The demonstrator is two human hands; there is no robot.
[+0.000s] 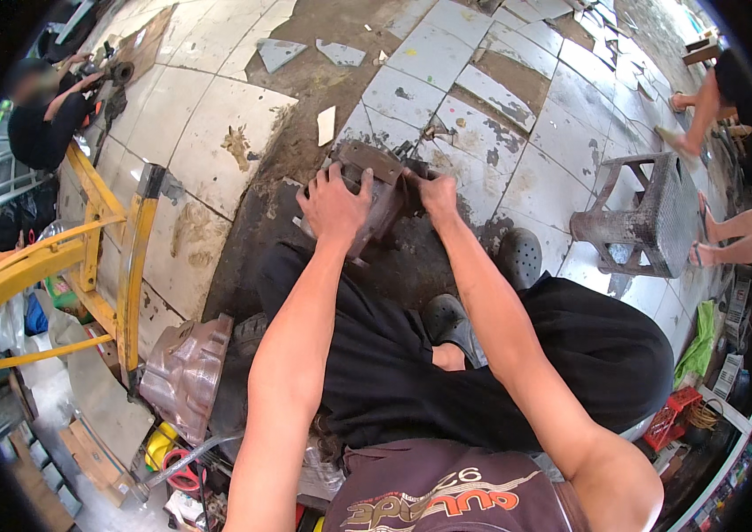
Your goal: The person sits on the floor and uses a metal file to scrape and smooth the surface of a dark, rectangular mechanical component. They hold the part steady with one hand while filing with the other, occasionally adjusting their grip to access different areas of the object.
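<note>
A heavy grimy metal machine part with a flat brown top plate (372, 161) stands on the dark floor in front of me. My left hand (338, 206) lies against its left side, fingers spread and thumb stretched toward the plate. At the part's right side, my right hand (433, 192) is closed, its fingers pinched near the plate's edge. What those fingers hold is too small and dark to make out. The part's grey lower body (382, 213) shows between my forearms.
A yellow metal frame (132, 266) stands at left, near a cast metal housing (188, 377). A grey plastic stool (650, 213) is at right. Broken tiles (280, 53) lie ahead. One person (39, 124) works at far left; another person's legs (739, 235) show at right.
</note>
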